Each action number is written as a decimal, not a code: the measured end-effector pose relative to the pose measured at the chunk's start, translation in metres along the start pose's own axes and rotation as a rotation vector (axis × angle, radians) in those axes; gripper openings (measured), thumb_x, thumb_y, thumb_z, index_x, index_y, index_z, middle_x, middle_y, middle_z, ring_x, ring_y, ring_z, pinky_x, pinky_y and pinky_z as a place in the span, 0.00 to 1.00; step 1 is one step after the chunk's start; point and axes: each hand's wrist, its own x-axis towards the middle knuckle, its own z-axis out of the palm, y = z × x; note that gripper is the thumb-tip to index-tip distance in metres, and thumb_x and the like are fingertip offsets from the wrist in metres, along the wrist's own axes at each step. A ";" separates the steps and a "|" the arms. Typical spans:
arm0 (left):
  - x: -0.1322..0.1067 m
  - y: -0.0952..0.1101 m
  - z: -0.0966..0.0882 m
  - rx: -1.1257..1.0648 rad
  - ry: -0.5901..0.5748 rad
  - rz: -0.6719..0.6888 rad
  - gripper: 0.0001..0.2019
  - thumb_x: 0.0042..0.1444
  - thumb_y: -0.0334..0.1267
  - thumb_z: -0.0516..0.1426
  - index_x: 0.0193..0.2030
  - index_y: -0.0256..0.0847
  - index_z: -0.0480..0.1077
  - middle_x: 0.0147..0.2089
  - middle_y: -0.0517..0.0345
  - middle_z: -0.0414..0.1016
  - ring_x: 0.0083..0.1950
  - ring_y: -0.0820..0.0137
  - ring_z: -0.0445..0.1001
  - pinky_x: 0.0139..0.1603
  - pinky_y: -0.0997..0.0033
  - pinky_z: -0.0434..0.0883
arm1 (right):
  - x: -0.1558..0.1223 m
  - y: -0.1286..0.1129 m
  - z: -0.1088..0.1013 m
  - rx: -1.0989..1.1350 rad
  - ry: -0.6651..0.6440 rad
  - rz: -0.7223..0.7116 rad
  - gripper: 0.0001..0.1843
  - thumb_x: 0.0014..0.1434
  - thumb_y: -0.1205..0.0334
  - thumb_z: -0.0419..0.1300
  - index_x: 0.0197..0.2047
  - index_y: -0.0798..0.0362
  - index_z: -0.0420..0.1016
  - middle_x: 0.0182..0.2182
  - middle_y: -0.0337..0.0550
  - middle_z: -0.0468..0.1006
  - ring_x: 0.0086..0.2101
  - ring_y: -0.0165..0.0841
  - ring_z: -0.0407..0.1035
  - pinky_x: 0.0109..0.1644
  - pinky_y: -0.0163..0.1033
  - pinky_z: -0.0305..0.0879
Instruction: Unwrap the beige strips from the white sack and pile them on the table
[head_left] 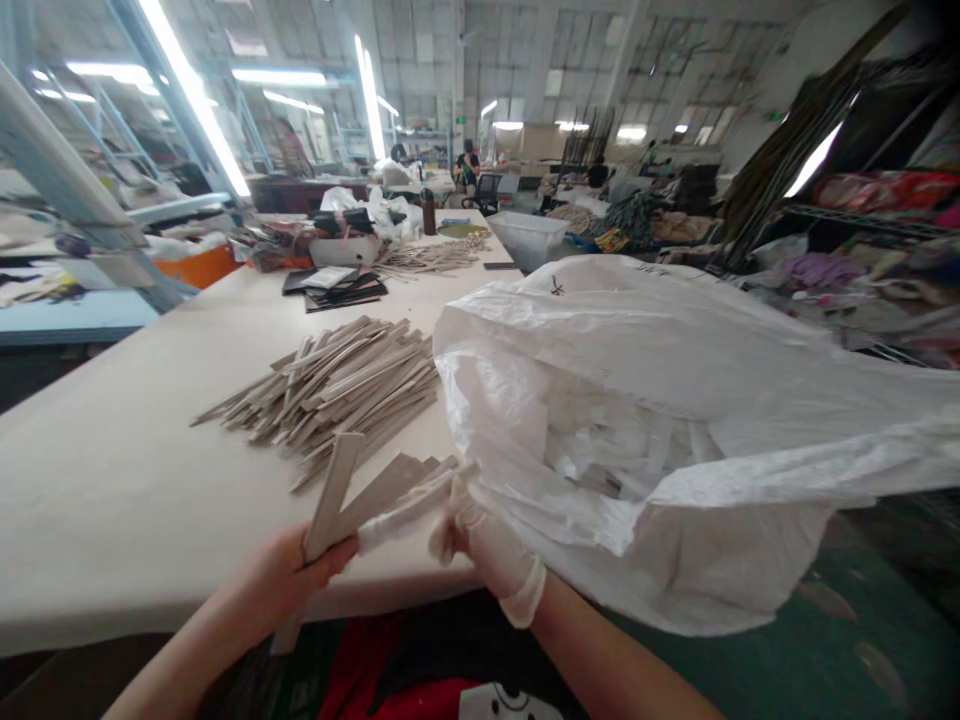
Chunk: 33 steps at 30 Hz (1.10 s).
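Note:
My left hand (289, 575), bare, is closed on a fanned bundle of flat beige strips (352, 495) at the near edge of the white table (112, 480). My right hand (484, 545) wears a white glove and pinches the far end of the same strips, right beside the mouth of a large white plastic sack (675, 420). A heap of the same beige strips (337, 385) lies on the table just beyond my hands.
Farther along the table lie black sheets (337, 288), a second strip pile (427, 258), a dark bottle (429, 212) and a clear plastic bin (529, 238). Cluttered shelves (862, 250) stand at the right. A person (469, 165) sits far back.

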 end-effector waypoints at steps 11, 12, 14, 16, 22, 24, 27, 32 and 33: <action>0.046 0.002 0.008 0.826 0.165 0.279 0.16 0.50 0.30 0.48 0.43 0.43 0.71 0.45 0.51 0.73 0.47 0.61 0.71 0.47 0.66 0.64 | -0.024 -0.050 -0.129 -1.371 0.803 -0.051 0.19 0.53 0.62 0.56 0.47 0.60 0.69 0.41 0.61 0.73 0.40 0.44 0.68 0.42 0.45 0.59; 0.045 0.004 0.007 0.839 0.182 0.274 0.16 0.50 0.30 0.48 0.43 0.42 0.70 0.45 0.51 0.73 0.46 0.60 0.71 0.47 0.66 0.64 | -0.020 -0.049 -0.131 -1.420 0.767 0.033 0.18 0.53 0.63 0.56 0.47 0.59 0.70 0.39 0.60 0.74 0.38 0.44 0.69 0.40 0.44 0.59; 0.037 0.010 0.002 0.833 0.242 0.247 0.16 0.51 0.30 0.47 0.44 0.43 0.69 0.45 0.51 0.73 0.44 0.60 0.72 0.46 0.65 0.64 | -0.017 -0.048 -0.132 -1.455 0.699 0.124 0.13 0.53 0.65 0.55 0.42 0.56 0.73 0.36 0.56 0.76 0.34 0.42 0.70 0.37 0.42 0.59; 0.025 0.020 -0.002 0.730 0.290 0.169 0.15 0.52 0.33 0.48 0.46 0.43 0.67 0.41 0.52 0.74 0.40 0.61 0.73 0.41 0.66 0.65 | -0.019 -0.049 -0.132 -1.416 0.663 0.102 0.10 0.53 0.66 0.53 0.35 0.54 0.74 0.32 0.52 0.77 0.32 0.40 0.70 0.34 0.41 0.58; 0.001 0.056 0.034 -0.057 0.130 -0.020 0.12 0.52 0.46 0.48 0.28 0.40 0.63 0.19 0.63 0.67 0.19 0.73 0.65 0.22 0.75 0.62 | -0.029 -0.052 -0.112 -0.559 0.686 -0.152 0.10 0.51 0.54 0.58 0.30 0.52 0.72 0.23 0.38 0.72 0.25 0.30 0.63 0.31 0.35 0.57; -0.001 0.065 0.053 -0.185 0.067 -0.016 0.10 0.50 0.45 0.50 0.26 0.40 0.63 0.17 0.64 0.66 0.19 0.74 0.64 0.22 0.76 0.62 | -0.028 -0.046 -0.100 -0.177 0.667 -0.164 0.12 0.47 0.51 0.61 0.29 0.52 0.71 0.19 0.33 0.67 0.21 0.25 0.57 0.25 0.32 0.54; 0.002 0.075 0.072 -0.340 -0.021 -0.046 0.10 0.47 0.44 0.53 0.26 0.39 0.64 0.16 0.65 0.64 0.18 0.75 0.64 0.21 0.76 0.61 | -0.022 -0.030 -0.081 0.243 0.596 -0.082 0.15 0.40 0.52 0.67 0.27 0.52 0.70 0.17 0.30 0.64 0.18 0.22 0.53 0.19 0.29 0.48; 0.028 0.087 0.090 -0.513 -0.021 -0.071 0.12 0.47 0.44 0.54 0.33 0.36 0.65 0.18 0.64 0.65 0.19 0.75 0.65 0.21 0.77 0.61 | -0.010 -0.005 -0.059 0.475 0.449 0.055 0.18 0.33 0.57 0.71 0.27 0.53 0.72 0.17 0.32 0.67 0.19 0.22 0.58 0.18 0.26 0.51; 0.035 0.088 0.093 -0.532 -0.022 -0.050 0.12 0.47 0.43 0.54 0.34 0.36 0.64 0.19 0.65 0.65 0.20 0.76 0.65 0.21 0.77 0.61 | -0.010 -0.002 -0.055 0.466 0.424 0.063 0.17 0.34 0.56 0.71 0.28 0.53 0.72 0.18 0.32 0.68 0.19 0.22 0.59 0.19 0.26 0.52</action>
